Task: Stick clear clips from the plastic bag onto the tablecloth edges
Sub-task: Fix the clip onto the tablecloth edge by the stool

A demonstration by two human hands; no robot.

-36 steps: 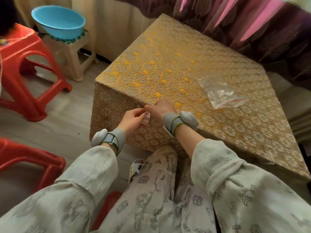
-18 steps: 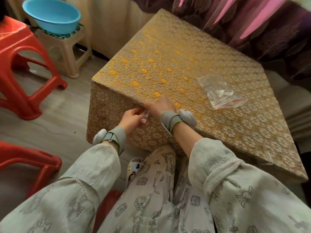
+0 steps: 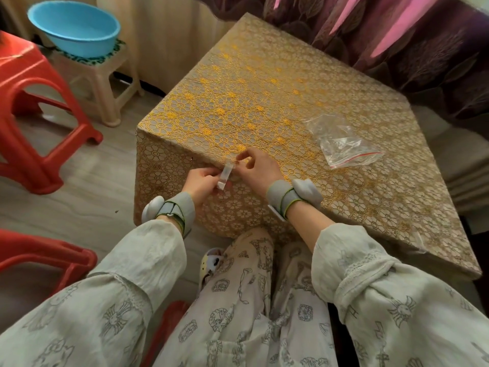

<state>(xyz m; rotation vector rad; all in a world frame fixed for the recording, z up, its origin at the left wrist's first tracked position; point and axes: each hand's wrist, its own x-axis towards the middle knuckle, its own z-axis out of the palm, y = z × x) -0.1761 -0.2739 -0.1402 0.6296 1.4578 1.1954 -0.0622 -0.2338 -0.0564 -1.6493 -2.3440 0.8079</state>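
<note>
One clear clip (image 3: 225, 174) sits at the near edge of the bench, its long axis running from the edge down and slightly left over the hanging side of the gold tablecloth (image 3: 264, 102). The left hand (image 3: 202, 182) has its grip clamped on the clip's lower end; the right hand (image 3: 258, 168) pinches its upper end against the tablecloth fold, fingers together. One plastic bag (image 3: 344, 143) lies flat on the bench top, right of the hands and well apart from them, its red-lined mouth facing near-right. The bench top around it is open. Left of the bench, bare floor (image 3: 87, 186) separates it from two red stools (image 3: 31, 107), and one blue basin (image 3: 74, 27) rests on a beige stool (image 3: 105, 83) at far left.
</note>
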